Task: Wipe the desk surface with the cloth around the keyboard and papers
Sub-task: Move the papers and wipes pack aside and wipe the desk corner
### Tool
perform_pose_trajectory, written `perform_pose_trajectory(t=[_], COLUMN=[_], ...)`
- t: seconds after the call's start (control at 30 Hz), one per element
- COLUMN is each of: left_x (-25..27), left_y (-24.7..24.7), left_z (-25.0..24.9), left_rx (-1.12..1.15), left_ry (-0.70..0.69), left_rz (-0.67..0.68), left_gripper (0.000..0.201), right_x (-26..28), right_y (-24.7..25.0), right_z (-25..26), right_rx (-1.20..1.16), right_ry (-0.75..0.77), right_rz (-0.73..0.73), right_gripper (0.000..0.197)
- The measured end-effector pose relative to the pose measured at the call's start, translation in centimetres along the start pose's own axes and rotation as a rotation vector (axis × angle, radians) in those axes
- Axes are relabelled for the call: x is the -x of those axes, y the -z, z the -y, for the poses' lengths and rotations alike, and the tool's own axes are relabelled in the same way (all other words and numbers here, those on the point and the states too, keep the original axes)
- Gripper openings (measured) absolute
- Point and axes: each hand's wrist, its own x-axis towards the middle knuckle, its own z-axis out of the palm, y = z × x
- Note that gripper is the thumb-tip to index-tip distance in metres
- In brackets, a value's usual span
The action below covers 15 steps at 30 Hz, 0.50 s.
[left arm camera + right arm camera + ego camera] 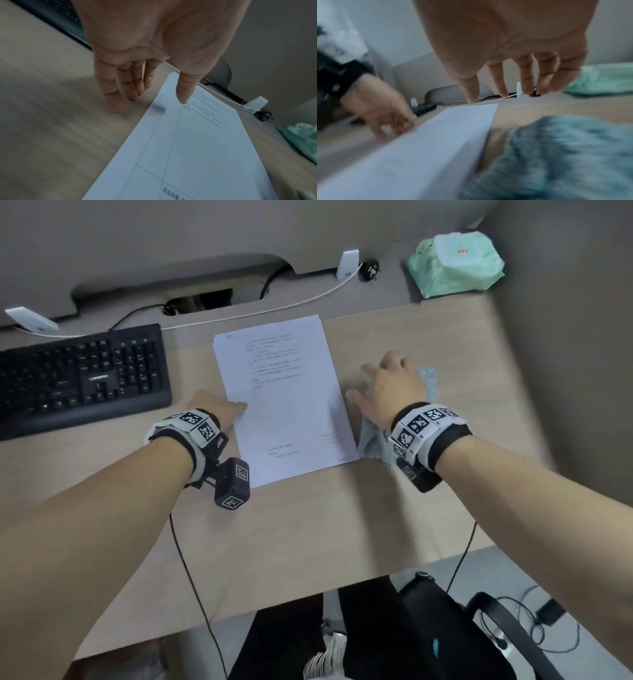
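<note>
Cloth (373, 440) is lying flat on the desk (308, 525), touching the right edge of the papers (284, 398), at about 3 o'clock from them. The right hand (390, 392) is sitting over the cloth with its fingers (527, 81) spread and pointing down. They are not pinching anything, and I cannot tell if the palm is pressing on the cloth. The left hand (219, 409) is resting at the left edge of the papers, at about 9 o'clock from them. Its fingers (116, 97) are straight and close together on the desk, and its thumb (185, 92) is over the paper edge. The keyboard (82, 381) is lying farther out at 9 o'clock.

I think the wiping is happening now, on the bare wood right of the papers. Next, the right hand is going to need to press flat and slide the cloth along the paper edge without pushing under it. The left hand is looking ready to hold the papers in place.

A green pack of wipes (455, 265) is sitting at 1 o'clock. It looks closed, so I cannot tell what is inside.
</note>
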Motion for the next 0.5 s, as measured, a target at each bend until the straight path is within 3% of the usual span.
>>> perform_pose_trajectory(t=[0.1, 0.3, 0.4, 0.5], left_x=[0.0, -0.2, -0.2, -0.4], left_y=[0.3, 0.2, 0.1, -0.4], left_z=[-0.1, -0.7, -1.1, -1.3], left_rx=[0.092, 0.297, 0.365, 0.412], left_ry=[0.026, 0.111, 0.140, 0.118], left_rz=[0.006, 0.061, 0.091, 0.078], left_gripper=[0.026, 0.043, 0.044, 0.040], right_x=[-1.8, -4.7, -5.3, -6.0], right_y=[0.1, -1.2, -1.4, -1.4], right_z=[2.7, 4.9, 5.4, 5.6], right_rx=[-0.363, -0.663, -0.714, -0.664], right_ry=[-0.044, -0.321, -0.379, -0.386], right_rz=[0.156, 0.306, 0.369, 0.407], right_gripper=[0.037, 0.022, 0.014, 0.026])
